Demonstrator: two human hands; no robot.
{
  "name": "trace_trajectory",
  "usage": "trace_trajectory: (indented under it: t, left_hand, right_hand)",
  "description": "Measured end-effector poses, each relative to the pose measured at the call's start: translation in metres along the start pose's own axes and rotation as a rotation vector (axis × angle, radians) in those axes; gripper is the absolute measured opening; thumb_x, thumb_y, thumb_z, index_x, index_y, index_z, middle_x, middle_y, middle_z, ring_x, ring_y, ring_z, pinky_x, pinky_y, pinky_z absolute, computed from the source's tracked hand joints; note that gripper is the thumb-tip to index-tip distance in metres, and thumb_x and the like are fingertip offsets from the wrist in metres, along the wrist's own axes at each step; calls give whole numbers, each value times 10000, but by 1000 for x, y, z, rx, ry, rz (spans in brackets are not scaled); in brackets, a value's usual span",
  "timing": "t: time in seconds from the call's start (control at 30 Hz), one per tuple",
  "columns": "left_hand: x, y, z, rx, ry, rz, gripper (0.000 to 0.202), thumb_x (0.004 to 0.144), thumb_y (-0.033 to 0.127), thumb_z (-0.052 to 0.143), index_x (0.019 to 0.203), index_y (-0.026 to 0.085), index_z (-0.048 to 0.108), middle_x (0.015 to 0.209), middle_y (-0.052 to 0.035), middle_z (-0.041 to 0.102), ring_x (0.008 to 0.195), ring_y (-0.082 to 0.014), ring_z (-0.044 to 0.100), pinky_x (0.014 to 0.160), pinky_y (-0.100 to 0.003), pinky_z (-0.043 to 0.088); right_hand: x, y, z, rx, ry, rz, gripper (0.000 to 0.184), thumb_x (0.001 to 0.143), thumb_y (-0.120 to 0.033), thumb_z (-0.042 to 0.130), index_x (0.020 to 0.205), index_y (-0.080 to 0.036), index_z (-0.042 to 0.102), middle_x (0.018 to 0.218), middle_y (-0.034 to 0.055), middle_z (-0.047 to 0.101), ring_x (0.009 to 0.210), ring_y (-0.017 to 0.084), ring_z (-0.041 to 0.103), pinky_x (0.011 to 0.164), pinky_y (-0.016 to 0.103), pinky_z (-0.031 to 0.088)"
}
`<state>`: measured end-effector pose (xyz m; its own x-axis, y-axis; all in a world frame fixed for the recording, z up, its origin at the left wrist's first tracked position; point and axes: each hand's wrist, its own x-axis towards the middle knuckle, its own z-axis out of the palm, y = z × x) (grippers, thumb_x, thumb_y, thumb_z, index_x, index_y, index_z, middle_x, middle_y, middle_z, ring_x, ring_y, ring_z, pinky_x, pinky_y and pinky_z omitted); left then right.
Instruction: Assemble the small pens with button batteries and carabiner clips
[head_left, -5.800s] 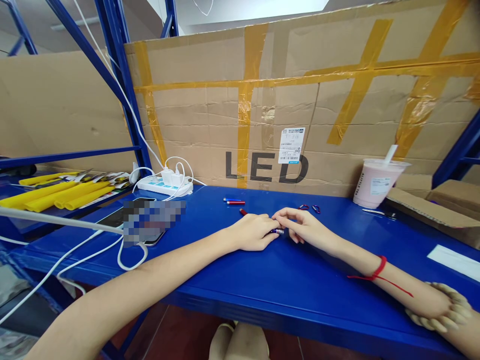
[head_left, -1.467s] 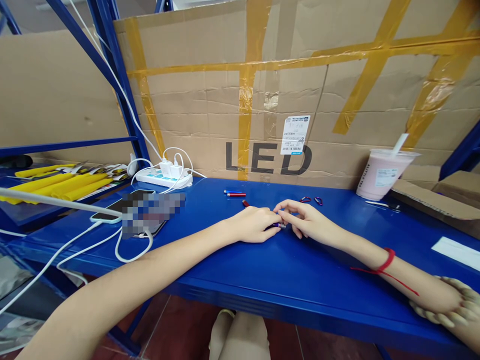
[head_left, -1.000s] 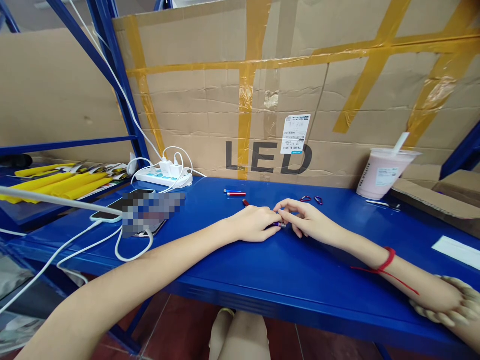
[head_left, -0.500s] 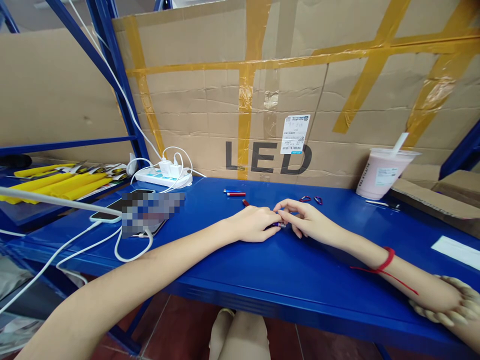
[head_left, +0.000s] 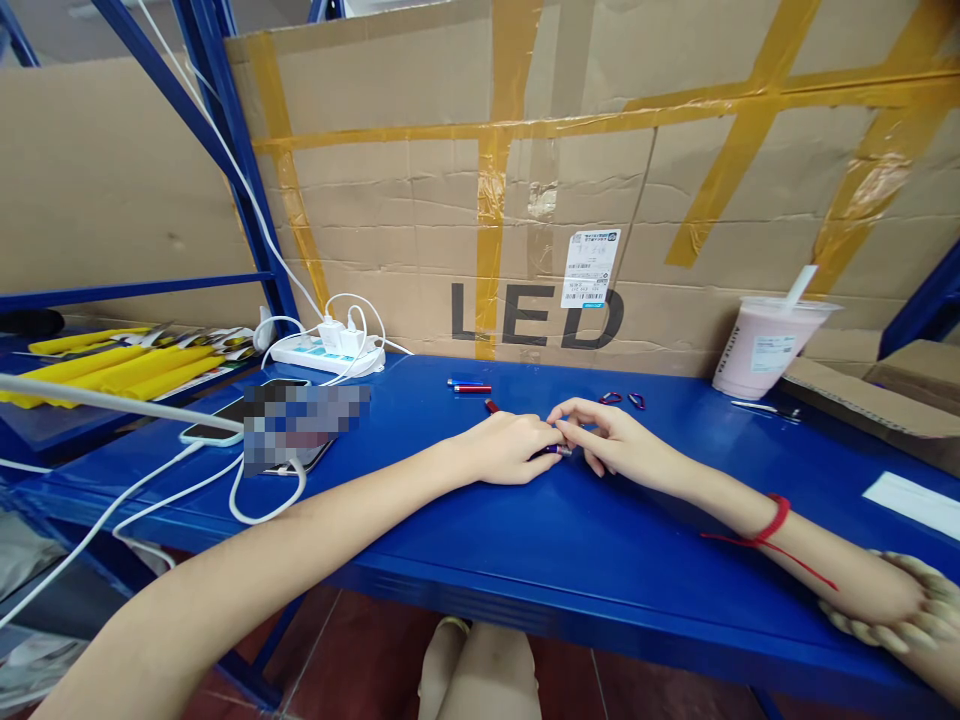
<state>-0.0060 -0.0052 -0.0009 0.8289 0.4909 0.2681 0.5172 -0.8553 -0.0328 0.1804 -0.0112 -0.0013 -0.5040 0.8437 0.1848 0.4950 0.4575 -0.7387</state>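
In the middle of the blue table, my left hand (head_left: 517, 448) lies palm down, closed around a small dark purple-blue tube (head_left: 551, 450) with a silver end. A red tube (head_left: 492, 406) juts out behind its knuckles, mostly hidden by the hand. My right hand (head_left: 609, 436) meets it from the right, thumb and forefinger pinched together at the left fingertips. Whatever is in that pinch is too small to make out. Beyond the hands lie a red tube (head_left: 472, 389) and a blue tube (head_left: 459, 381), side by side. Two small carabiners, one red (head_left: 610, 398) and one purple (head_left: 637, 401), rest behind my right hand.
A pink drink cup (head_left: 765, 350) with a straw stands back right, near a pen (head_left: 765, 409) and an open carton (head_left: 885, 395). On the left are a power strip (head_left: 300, 352), charging phones (head_left: 217, 425), cables and yellow-handled tools (head_left: 127, 370). Cardboard (head_left: 420, 230) closes off the back.
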Motion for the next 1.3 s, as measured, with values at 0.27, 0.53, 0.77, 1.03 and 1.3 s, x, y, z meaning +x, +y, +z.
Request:
trace_trajectory:
  t: [0.27,0.53,0.77,1.03,1.3]
  left_hand:
    - [1,0,-1,-2,-4,12,246,901,297,391,963,170,593,941,-54,642,850,-173,603,661,-251,465]
    - [0,0,-2,4,-4,18,233,898,290,398,941,167,592,915,-53,643,836,-168,607,632,-238,460]
    - [0,0,0,0,7,23,232,897,281,400,954,170,595,939,-51,646,852,-176,609,656,-254,468]
    - [1,1,-1,-2,-8,13,236,899,277,399,973,166,593,953,-65,646,882,-180,607,708,-269,481]
    - [0,0,0,6,-12,9,253,900,279,395,1005,166,595,994,-68,643,913,-189,606,716,-278,490]
  right_hand:
    - [0,1,0,0,-2,-6,321,862,-479,404,991,-199,494,700,-31,530,411,56,468,415,216,361]
    - [0,1,-1,3,-5,-6,322,859,-477,404,996,-200,496,699,-27,532,415,59,473,408,213,359]
    - [0,3,0,-4,0,-10,324,860,-480,406,995,-200,500,677,-38,511,410,57,472,403,210,344]
    - [0,3,0,-5,3,-11,360,847,-510,413,1008,-200,500,674,-36,518,410,59,469,407,217,346]
    - [-1,2,0,-12,-2,-10,345,853,-498,411,1010,-203,496,697,-31,522,411,57,470,404,218,356]
